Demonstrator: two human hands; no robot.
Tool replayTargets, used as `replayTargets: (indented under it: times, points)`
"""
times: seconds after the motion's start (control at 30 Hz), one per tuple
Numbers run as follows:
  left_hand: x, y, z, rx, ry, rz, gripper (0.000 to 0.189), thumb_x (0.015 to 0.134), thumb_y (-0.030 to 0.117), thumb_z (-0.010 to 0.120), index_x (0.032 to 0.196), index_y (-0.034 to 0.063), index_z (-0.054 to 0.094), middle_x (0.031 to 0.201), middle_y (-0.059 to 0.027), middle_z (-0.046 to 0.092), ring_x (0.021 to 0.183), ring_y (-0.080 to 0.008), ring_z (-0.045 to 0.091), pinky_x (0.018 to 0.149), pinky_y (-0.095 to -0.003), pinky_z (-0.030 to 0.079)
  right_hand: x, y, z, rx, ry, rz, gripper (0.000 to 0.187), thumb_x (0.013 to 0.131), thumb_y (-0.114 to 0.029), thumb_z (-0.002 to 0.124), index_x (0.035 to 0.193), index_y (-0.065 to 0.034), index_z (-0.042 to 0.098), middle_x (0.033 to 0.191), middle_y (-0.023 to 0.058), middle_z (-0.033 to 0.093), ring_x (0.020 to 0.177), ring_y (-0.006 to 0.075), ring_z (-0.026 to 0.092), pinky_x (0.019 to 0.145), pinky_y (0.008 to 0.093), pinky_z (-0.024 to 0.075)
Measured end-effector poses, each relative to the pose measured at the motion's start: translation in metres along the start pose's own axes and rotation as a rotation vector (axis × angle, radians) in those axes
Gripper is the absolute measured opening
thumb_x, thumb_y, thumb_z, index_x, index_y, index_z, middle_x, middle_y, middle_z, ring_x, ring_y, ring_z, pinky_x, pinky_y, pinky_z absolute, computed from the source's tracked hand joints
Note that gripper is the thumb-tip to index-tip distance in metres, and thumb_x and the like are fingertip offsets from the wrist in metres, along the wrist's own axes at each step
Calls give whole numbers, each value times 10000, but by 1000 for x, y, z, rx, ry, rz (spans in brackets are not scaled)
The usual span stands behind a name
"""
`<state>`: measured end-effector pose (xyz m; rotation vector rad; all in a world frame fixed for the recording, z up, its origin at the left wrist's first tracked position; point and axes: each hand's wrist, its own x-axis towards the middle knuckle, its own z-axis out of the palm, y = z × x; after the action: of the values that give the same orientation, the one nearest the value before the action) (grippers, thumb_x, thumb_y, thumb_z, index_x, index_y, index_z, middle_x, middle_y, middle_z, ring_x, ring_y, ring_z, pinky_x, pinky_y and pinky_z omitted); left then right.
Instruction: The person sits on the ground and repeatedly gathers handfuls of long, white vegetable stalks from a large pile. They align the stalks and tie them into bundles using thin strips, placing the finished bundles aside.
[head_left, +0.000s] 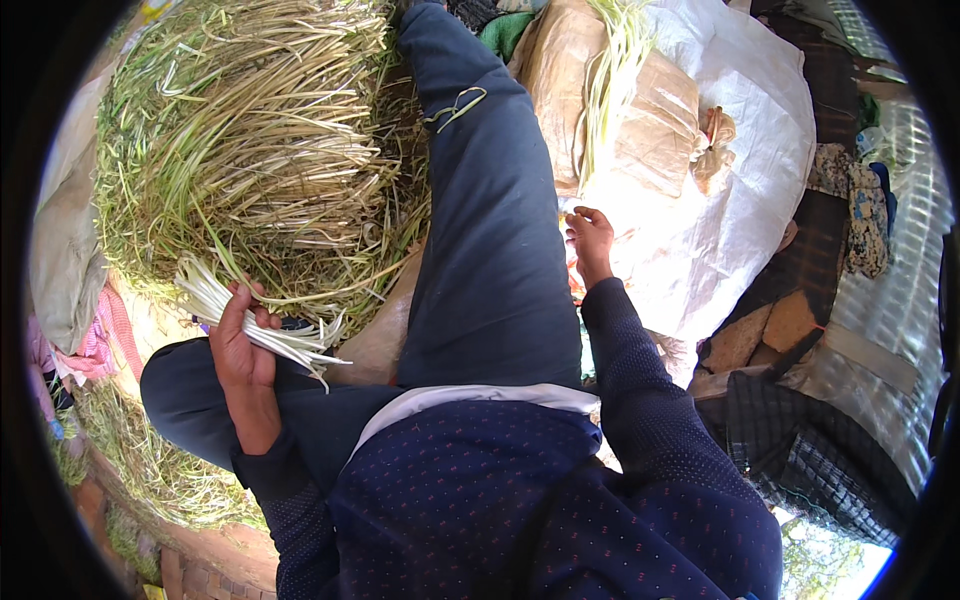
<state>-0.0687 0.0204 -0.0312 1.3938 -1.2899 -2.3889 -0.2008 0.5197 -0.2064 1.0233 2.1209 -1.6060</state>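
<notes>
My left hand (244, 334) is closed around a bunch of slender white-and-green stalks (289, 341), their white ends pointing right, above my bent left leg. Just beyond it lies a large heap of long green and straw-coloured stalks (300, 135). To the right of my outstretched leg, my right hand (591, 236) is raised with its fingers curled; whether something thin is between the fingertips cannot be told. Past that hand, a few pale green stalks (611, 90) lie across a brown plastic sack (667, 105). A thin stalk loop (459, 109) rests on my trouser leg.
A white woven sheet (757, 112) spreads under and beside the brown sack. Bricks (787, 322) and a dark checked cloth (810, 450) lie at the right. At the left are a pink cloth (112, 330), a grey sheet (67, 262) and more loose stalks (157, 457).
</notes>
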Motion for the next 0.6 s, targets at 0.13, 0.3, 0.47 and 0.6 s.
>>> replayTargets:
  times: [0.13,0.3,0.47,0.6]
  points:
    - [0,0,0,-38,3,-25,156,944,106,667,1072,89,580,923,-66,668,591,-111,535,564,-304,479,-57,-35,-14,392,-158,128,168,934,-75,640,1094,-29,613,838,27,655,692,132,621,641,289,539]
    - [0,1,3,-63,-9,-27,129,942,107,668,1051,98,599,922,-67,676,592,-110,540,568,-304,480,-137,-116,-17,546,-359,10,231,947,-101,679,1160,-25,635,871,45,676,737,153,653,716,303,562]
    - [-4,0,7,-113,-30,28,185,915,95,686,1070,62,590,877,-82,670,599,-135,557,558,-333,509,-223,-204,20,557,-759,-162,312,944,-154,694,1198,8,615,1029,100,676,817,169,681,796,318,566]
    - [-10,1,10,-149,-21,58,167,900,87,691,1041,63,606,837,-91,680,570,-139,577,527,-332,510,-300,-250,59,614,-1246,-52,384,930,-176,720,1227,30,590,1059,118,667,883,176,681,826,315,559]
